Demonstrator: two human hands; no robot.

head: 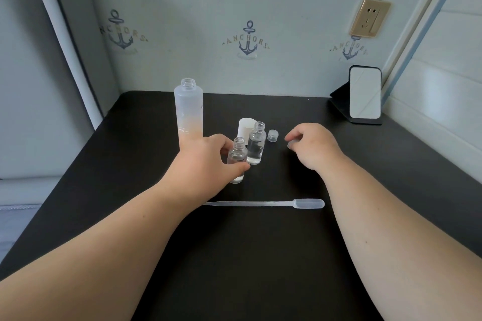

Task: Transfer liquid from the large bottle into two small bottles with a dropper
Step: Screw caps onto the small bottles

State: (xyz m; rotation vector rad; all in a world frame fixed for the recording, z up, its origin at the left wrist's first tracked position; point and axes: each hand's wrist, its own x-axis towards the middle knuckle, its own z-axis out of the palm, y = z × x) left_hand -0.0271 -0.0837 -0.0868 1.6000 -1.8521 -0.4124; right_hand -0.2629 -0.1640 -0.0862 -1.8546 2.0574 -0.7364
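A tall frosted large bottle stands uncapped at the back left of the black table. Two small clear bottles stand open in the middle. My left hand grips the nearer small bottle between thumb and fingers. The second small bottle stands just behind it to the right, partly filled with clear liquid. My right hand hovers to the right and pinches a small clear cap in its fingertips. The plastic dropper lies flat on the table in front of the bottles, bulb to the right.
A white cap stands behind the small bottles, and a small ribbed cap lies to their right. A phone on a black stand sits at the back right corner. Walls close the table at the back and right.
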